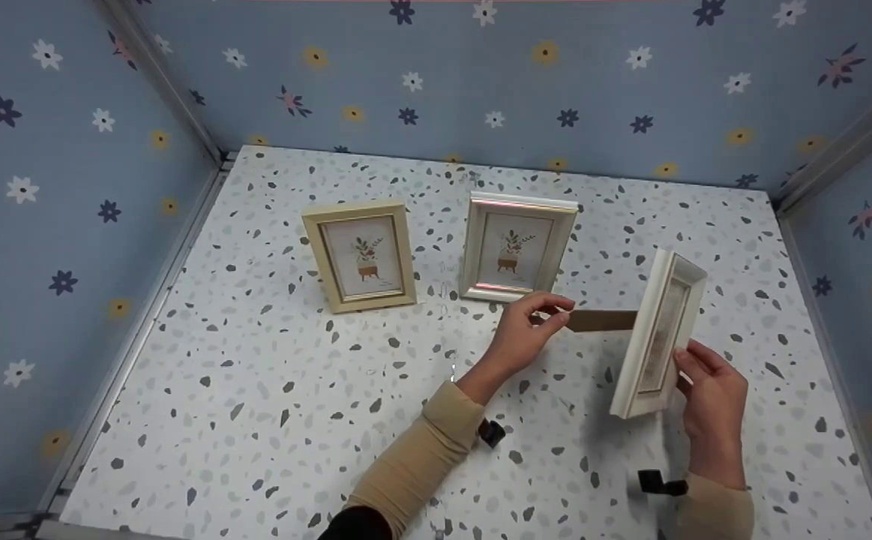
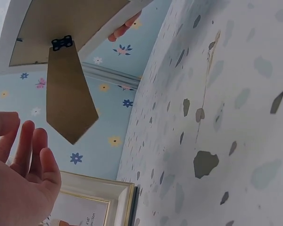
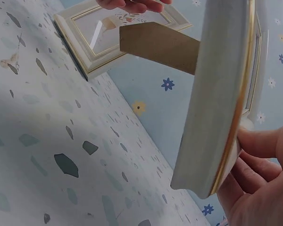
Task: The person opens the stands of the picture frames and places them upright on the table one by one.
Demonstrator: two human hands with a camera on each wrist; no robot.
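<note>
My right hand (image 1: 717,394) grips a white picture frame (image 1: 642,337) by its lower side edge, thumb on the front and fingers behind. The frame is held up off the table, tilted. From its back a brown easel leg (image 1: 604,320) sticks out to the left, swung out on a small black hinge (image 2: 62,43). My left hand (image 1: 524,334) is by the leg's free tip, fingers loosely bent; the left wrist view shows a gap between the fingers and the leg. In the right wrist view, the left fingers (image 3: 134,5) are above the tip.
Behind my left hand stands a silvery-white picture frame (image 1: 519,244) with a potted-plant print. To its left is a gold frame (image 1: 361,255) with a similar print, also standing. The speckled table (image 1: 256,420) is bordered by flowered blue walls (image 1: 480,82).
</note>
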